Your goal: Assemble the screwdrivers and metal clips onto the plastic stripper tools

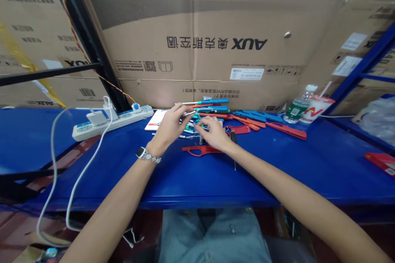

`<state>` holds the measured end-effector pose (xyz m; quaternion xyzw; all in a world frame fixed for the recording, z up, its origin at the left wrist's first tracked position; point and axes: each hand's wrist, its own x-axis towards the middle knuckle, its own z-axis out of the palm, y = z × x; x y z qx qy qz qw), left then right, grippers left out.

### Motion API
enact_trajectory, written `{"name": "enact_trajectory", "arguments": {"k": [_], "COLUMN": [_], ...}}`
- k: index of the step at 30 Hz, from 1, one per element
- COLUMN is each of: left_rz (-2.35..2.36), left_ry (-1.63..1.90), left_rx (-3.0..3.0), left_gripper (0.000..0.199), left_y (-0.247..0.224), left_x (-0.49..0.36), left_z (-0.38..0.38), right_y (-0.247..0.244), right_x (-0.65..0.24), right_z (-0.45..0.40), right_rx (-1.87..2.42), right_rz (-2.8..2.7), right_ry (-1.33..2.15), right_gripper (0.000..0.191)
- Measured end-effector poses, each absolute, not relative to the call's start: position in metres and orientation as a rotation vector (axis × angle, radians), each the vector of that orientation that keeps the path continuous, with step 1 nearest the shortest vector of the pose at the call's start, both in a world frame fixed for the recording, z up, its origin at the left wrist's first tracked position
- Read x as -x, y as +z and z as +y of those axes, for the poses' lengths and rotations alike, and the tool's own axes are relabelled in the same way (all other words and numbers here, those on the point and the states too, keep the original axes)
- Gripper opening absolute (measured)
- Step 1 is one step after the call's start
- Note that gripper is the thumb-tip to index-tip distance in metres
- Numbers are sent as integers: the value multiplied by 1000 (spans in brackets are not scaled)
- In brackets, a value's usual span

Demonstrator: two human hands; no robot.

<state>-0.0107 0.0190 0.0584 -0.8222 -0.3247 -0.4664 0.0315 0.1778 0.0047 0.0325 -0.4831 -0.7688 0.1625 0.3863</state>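
Observation:
My left hand (173, 122) is closed in a pinch on a thin silvery metal rod (189, 113). A thin white wire (202, 109) loops beside the rod's end. My right hand (214, 132) is bent in a pinch just to the right; what its fingertips hold is too small to make out. Beneath the right hand lies a red plastic casing (200, 150) with an open loop, partly covered. By the right wrist is a screwdriver (233, 137) with a dark handle and thin shaft. Small green and white parts (189, 128) lie between the hands.
Behind the hands lie blue lighter-like pieces (216, 101), blue casings (257, 115) and red casings (286, 130). A bottle (296, 104) and a cup (317, 109) stand right. A power strip (114, 123) with white cables lies left on the blue table (185, 185). Cardboard boxes (197, 16) rise behind.

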Motion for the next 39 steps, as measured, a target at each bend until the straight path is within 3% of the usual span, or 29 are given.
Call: {"name": "enact_trajectory", "arguments": {"k": [4,8,13,24,32,39], "left_rz": [-970,-943,-1007,-1256,-1271,-1269], "left_ry": [-1420,-1314,-1190,-925,-841,-827], "left_rx": [2618,2679,2868,3193,3278,3305], "left_gripper": [12,24,24,27,21,22], "left_y": [58,60,61,52,52,51], "left_x": [23,28,25,40,40,35], "left_z": [19,15,11,8,2,0], "right_y": [42,50,52,25,31,27], "right_x": [-200,-220,-236,-236,-236,-228], "right_z": [6,-2,-6,3,-17,-33], "right_rx": [1030,1009,1066,1152,1127,1077], "right_rz": [-1797,-1777,-2005,-2209,-2345,-2430], "right_ry": [599,501,345,527,259,143], "right_gripper": [24,20,21,15,22,12]}}
